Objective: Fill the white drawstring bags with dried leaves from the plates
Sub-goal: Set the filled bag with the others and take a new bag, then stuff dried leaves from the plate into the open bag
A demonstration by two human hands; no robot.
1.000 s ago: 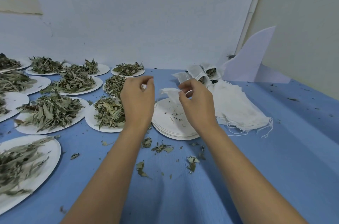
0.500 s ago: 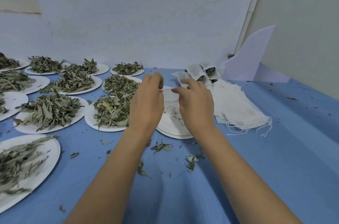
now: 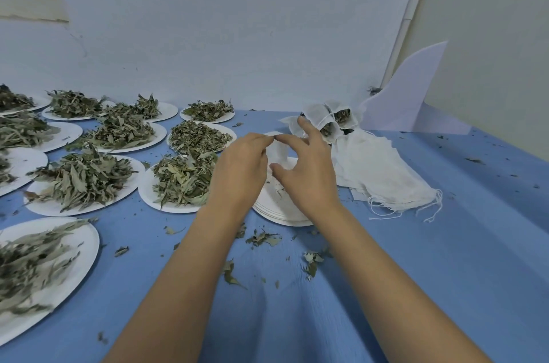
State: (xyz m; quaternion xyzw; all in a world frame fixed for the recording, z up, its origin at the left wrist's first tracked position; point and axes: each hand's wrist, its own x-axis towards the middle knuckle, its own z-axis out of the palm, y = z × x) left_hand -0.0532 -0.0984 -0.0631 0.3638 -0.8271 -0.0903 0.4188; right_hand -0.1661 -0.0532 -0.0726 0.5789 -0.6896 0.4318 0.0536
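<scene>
Blue table (image 3: 445, 258) | left: plates (image 3: 166, 205) of dried leaves (image 3: 83, 181) | centre: stack of empty plates (image 3: 285, 215) | right: drawstring bags (image 3: 383, 172) | front: leaf scraps (image 3: 263, 239)

Drawstring bags (image 3: 383, 172), 2 o'clock: thin white gauzy cloth, matt, frayed strings. Plates (image 3: 285, 218): white, matt, probably paper. Dried leaves (image 3: 83, 181): dull grey-green, crinkled. Table cover (image 3: 445, 273): blue cloth, matt, creased. Board (image 3: 407, 95), 1 o'clock: smooth white.

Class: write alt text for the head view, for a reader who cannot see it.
A left hand and right hand pinch a white drawstring bag above a stack of white plates on a blue table. Plates of dried leaves lie to the left; empty bags and filled bags to the right.
</scene>
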